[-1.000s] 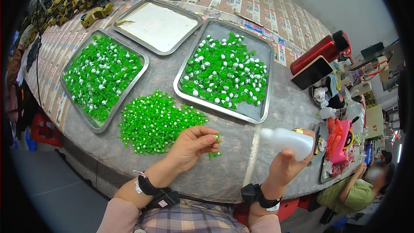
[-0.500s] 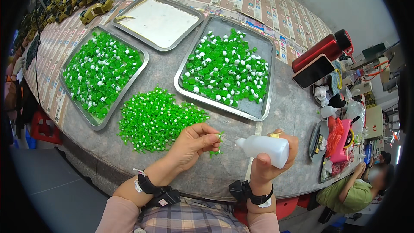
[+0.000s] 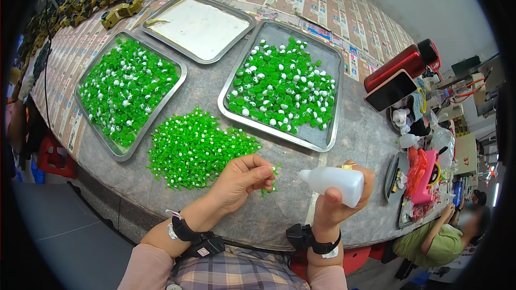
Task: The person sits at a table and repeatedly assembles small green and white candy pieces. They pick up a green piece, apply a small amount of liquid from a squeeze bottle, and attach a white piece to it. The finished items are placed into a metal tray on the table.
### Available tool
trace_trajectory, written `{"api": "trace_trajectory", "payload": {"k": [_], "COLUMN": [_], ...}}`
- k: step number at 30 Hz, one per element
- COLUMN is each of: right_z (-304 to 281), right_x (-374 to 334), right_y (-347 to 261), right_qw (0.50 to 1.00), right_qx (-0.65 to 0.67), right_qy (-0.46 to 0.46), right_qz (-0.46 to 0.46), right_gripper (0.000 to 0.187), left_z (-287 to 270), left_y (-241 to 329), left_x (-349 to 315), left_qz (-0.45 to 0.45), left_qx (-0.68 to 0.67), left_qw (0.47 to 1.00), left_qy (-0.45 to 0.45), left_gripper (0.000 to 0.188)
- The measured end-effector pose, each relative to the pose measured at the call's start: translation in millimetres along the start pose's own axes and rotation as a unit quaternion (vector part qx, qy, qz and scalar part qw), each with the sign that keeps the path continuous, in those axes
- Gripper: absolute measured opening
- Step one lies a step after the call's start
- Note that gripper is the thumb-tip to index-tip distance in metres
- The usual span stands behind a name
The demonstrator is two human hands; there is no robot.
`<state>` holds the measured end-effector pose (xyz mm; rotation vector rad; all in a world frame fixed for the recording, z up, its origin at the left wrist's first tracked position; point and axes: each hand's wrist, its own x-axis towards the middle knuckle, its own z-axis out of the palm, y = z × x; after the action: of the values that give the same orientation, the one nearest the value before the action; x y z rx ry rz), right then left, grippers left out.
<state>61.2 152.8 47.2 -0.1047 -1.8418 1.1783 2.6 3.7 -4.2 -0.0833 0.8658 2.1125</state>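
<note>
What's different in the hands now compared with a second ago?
The right hand has carried the bottle leftward, bringing its nozzle nearer the left hand; most of that came in the first half second, with little shift since. Nothing was taken up or let go: the left hand still pinches a small green piece. The green pile and the trays look unchanged.

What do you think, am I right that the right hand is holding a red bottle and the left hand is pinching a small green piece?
Not quite: the bottle in the right hand is cloudy white, not red, as the head view shows. The left hand is pinching a small green piece.
</note>
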Motion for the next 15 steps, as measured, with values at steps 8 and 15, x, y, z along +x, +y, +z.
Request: {"api": "trace_trajectory", "payload": {"k": [8,15], "right_z": [-1.7,-5.9], "right_x": [-4.8,-4.5], "right_y": [-0.2,2.1], "right_qw": [0.999,1.0], "right_qx": [0.011,-0.001], "right_qy": [0.046,0.009], "right_qz": [0.022,0.016], "right_gripper": [0.056,0.056], "left_z": [3.0,2.5], "left_y": [-0.4,-3.2], "left_x": [0.1,-1.9], "left_qz": [0.058,0.167], "left_qx": [0.046,0.126], "left_qw": [0.997,0.978], "left_qy": [0.015,0.026], "left_gripper": [0.007,0.009]}}
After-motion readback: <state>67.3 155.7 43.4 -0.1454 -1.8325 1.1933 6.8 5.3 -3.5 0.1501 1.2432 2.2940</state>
